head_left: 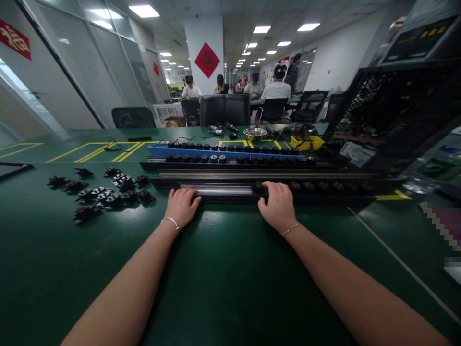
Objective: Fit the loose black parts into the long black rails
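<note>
A long black rail [226, 191] with a shiny metal channel lies across the green table in front of me. Toward its left end, my left hand [182, 207] is closed over the rail, fingers on the far side and thumb along the near edge. My right hand [278, 205] is closed round a small black part [258, 187] on the rail; the fingers hide most of this part. Right of that hand, several similar black parts [317, 185] sit in a row along the rail. Loose black parts [104, 196] lie in a heap left of my left hand.
Behind the rail are another metal rail [259, 174] and a blue strip [230, 151] with rows of black parts. A metal bowl [255, 132], a yellow tray [306, 142] and a dark open-framed case [389, 110] stand farther back. Several people sit at tables beyond.
</note>
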`<state>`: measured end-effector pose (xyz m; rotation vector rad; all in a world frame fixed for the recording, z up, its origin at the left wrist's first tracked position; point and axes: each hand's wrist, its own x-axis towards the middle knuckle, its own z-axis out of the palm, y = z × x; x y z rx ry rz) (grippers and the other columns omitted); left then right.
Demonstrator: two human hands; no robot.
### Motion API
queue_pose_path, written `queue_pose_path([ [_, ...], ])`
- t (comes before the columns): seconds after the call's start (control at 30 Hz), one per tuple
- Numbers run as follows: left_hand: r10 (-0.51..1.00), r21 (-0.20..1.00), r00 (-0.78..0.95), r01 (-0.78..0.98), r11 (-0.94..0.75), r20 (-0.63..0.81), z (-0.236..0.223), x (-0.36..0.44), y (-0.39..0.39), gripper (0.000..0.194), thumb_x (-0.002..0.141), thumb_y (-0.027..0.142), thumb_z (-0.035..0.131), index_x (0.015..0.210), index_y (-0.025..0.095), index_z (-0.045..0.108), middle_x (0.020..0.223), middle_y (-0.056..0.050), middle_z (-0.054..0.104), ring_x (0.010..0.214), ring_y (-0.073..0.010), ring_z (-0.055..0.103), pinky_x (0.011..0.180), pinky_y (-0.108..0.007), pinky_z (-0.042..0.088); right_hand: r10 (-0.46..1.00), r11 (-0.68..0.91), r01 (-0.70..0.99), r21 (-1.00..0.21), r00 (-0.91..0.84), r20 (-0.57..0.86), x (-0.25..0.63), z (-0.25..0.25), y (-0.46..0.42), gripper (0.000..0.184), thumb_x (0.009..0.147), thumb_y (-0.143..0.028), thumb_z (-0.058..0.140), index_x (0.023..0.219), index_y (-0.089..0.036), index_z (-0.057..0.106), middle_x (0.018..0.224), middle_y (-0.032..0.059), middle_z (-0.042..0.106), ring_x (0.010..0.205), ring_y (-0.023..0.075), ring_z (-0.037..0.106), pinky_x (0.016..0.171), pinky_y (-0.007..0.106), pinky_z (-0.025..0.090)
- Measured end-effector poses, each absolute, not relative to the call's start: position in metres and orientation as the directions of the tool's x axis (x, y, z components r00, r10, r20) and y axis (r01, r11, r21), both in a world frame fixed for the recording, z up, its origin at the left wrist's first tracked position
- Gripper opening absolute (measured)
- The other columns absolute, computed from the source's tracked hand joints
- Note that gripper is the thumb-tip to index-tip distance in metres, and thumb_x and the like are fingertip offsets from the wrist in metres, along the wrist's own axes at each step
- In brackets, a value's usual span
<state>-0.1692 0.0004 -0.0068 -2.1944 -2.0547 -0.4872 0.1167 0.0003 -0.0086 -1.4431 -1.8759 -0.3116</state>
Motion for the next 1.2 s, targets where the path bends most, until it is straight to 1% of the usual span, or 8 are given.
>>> queue_pose_path([
  [0.13, 0.955, 0.158, 0.017, 0.985, -0.067, 0.296, -0.007, -0.168, 0.000, 0.035, 0.087, 0.042, 0.041, 0.107, 0.022, 0.061, 0.113, -0.008, 0.064, 0.115, -0.0241, 0.051, 0.110, -0.050, 0.022, 0.740, 0.381, 0.888, -0.256, -0.127, 0.660, 0.114, -0.007, -0.002, 0.036, 0.073, -0.014, 0.048, 0.108, -0.013, 0.056, 0.104, 0.0130, 0.062, 0.105, 0.0272, 0.049, 0.095, 0.041, 0.037],
  [0.3, 0.947, 0.176, 0.031, 0.980, -0.092, 0.321, -0.004, -0.165, -0.006, 0.035, 0.087, 0.041, 0.041, 0.111, 0.022, 0.058, 0.114, -0.007, 0.064, 0.114, -0.0241, 0.053, 0.111, -0.059, 0.013, 0.733, 0.494, 0.818, -0.295, -0.210, 0.647, 0.109, -0.007, -0.005, 0.035, 0.070, -0.009, 0.047, 0.103, -0.016, 0.056, 0.111, 0.0111, 0.063, 0.108, 0.0251, 0.050, 0.095, 0.040, 0.038],
  [0.43, 0.897, 0.124, 0.182, 0.960, -0.251, 0.404, 0.001, -0.139, -0.020, 0.036, 0.087, 0.037, 0.043, 0.118, 0.024, 0.053, 0.132, -0.008, 0.053, 0.127, -0.0250, 0.042, 0.111, -0.060, 0.012, 0.733, 0.569, 0.761, -0.311, -0.299, 0.610, 0.106, -0.009, -0.007, 0.036, 0.068, -0.006, 0.044, 0.100, -0.017, 0.056, 0.122, 0.0101, 0.060, 0.108, 0.0239, 0.051, 0.093, 0.039, 0.038],
  [0.6, 0.852, 0.042, 0.348, 0.918, -0.394, 0.391, -0.002, -0.086, -0.028, 0.043, 0.081, 0.043, 0.053, 0.123, 0.034, 0.053, 0.142, -0.008, 0.042, 0.134, -0.0319, 0.030, 0.108, -0.062, 0.016, 0.776, 0.571, 0.762, -0.306, -0.378, 0.505, 0.104, -0.010, -0.008, 0.039, 0.065, -0.006, 0.045, 0.100, -0.020, 0.057, 0.132, 0.0054, 0.055, 0.104, 0.0218, 0.052, 0.094, 0.040, 0.033],
  [0.77, 0.858, 0.019, 0.352, 0.922, -0.386, 0.374, -0.005, -0.057, -0.024, 0.048, 0.077, 0.048, 0.056, 0.124, 0.037, 0.053, 0.143, -0.009, 0.040, 0.133, -0.0358, 0.030, 0.106, -0.064, 0.015, 0.799, 0.540, 0.775, -0.328, -0.349, 0.490, 0.102, -0.012, -0.007, 0.044, 0.067, -0.007, 0.044, 0.108, -0.018, 0.055, 0.127, 0.0068, 0.058, 0.106, 0.0210, 0.052, 0.095, 0.038, 0.032],
  [0.9, 0.868, 0.012, 0.340, 0.929, -0.369, 0.363, -0.003, -0.046, -0.021, 0.051, 0.080, 0.050, 0.052, 0.130, 0.039, 0.047, 0.142, -0.009, 0.041, 0.131, -0.0359, 0.032, 0.105, -0.065, 0.015, 0.791, 0.515, 0.776, -0.363, -0.268, 0.550, 0.099, -0.014, -0.007, 0.047, 0.068, -0.006, 0.042, 0.113, -0.012, 0.053, 0.124, 0.0109, 0.058, 0.110, 0.0210, 0.051, 0.098, 0.036, 0.033],
  [1.03, 0.880, -0.021, 0.307, 0.947, -0.322, 0.361, -0.002, -0.045, -0.019, 0.053, 0.081, 0.053, 0.047, 0.133, 0.041, 0.042, 0.142, -0.010, 0.042, 0.131, -0.0367, 0.034, 0.104, -0.066, 0.013, 0.795, 0.482, 0.796, -0.367, -0.221, 0.565, 0.096, -0.016, -0.007, 0.049, 0.068, -0.006, 0.042, 0.115, -0.012, 0.053, 0.118, 0.0109, 0.060, 0.108, 0.0216, 0.052, 0.098, 0.037, 0.034],
  [1.2, 0.879, -0.069, 0.296, 0.954, -0.292, 0.372, -0.001, -0.053, -0.019, 0.051, 0.082, 0.048, 0.049, 0.132, 0.041, 0.042, 0.141, -0.009, 0.044, 0.132, -0.0362, 0.033, 0.105, -0.065, 0.011, 0.807, 0.458, 0.818, -0.347, -0.219, 0.548, 0.095, -0.015, -0.009, 0.048, 0.069, -0.006, 0.041, 0.114, -0.013, 0.054, 0.119, 0.0101, 0.060, 0.112, 0.0216, 0.051, 0.103, 0.039, 0.030],
])
